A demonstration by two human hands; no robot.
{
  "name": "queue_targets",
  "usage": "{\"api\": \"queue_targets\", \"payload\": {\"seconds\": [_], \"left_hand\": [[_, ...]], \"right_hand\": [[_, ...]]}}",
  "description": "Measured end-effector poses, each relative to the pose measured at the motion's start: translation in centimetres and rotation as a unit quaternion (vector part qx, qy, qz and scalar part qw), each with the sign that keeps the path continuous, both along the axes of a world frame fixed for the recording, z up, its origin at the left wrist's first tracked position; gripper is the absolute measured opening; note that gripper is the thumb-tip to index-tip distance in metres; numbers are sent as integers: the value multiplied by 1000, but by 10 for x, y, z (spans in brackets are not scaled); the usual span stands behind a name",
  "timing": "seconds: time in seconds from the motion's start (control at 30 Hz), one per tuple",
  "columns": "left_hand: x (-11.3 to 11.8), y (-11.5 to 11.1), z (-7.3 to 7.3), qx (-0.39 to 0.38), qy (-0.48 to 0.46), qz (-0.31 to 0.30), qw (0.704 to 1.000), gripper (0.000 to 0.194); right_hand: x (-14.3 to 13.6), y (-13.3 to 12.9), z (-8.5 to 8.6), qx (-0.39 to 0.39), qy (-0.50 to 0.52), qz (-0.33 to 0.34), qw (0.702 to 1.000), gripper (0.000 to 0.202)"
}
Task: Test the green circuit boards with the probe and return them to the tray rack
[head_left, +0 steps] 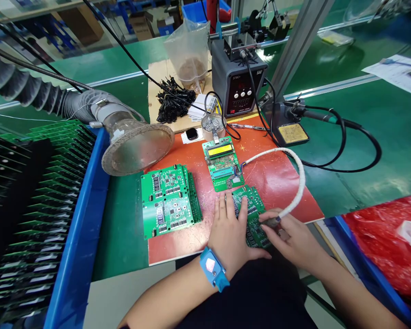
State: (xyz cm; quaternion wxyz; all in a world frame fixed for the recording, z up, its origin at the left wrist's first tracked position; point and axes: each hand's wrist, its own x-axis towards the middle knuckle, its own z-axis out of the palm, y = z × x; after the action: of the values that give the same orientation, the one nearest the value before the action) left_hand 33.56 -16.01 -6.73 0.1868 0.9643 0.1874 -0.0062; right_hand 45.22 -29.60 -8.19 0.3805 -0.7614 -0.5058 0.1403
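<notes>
The green circuit-board panel lies at the red mat's near edge, long axis running near-far, under the left hand's spread fingers; rightward, the right hand's fingers pinch a white-cabled probe, its tip apparently hidden.

The bare left hand lies palm down, fingers pointing far, thumb stretched right; the bare left forearm slants from near left. The bare right hand pinches, fingers bent.
</notes>
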Motion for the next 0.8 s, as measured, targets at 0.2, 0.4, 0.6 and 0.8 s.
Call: {"api": "queue_targets", "payload": {"seconds": [0.2,0.4,0.6,0.8], "left_hand": [[0,1,2,-9,35,4,999,132],[1,0,7,-11,68,9,998,132],[2,1,8,-12,72,11,997,131],[1,1,7,-7,72,7,997,131]], "right_hand": [[3,1,1,-13,7,4,1000,16],[1,-1,3,-16,9,6,1000,17],[2,-1,2,-21,8,7,1000,17],[2,-2,1,-20,9,7,1000,17]]}}
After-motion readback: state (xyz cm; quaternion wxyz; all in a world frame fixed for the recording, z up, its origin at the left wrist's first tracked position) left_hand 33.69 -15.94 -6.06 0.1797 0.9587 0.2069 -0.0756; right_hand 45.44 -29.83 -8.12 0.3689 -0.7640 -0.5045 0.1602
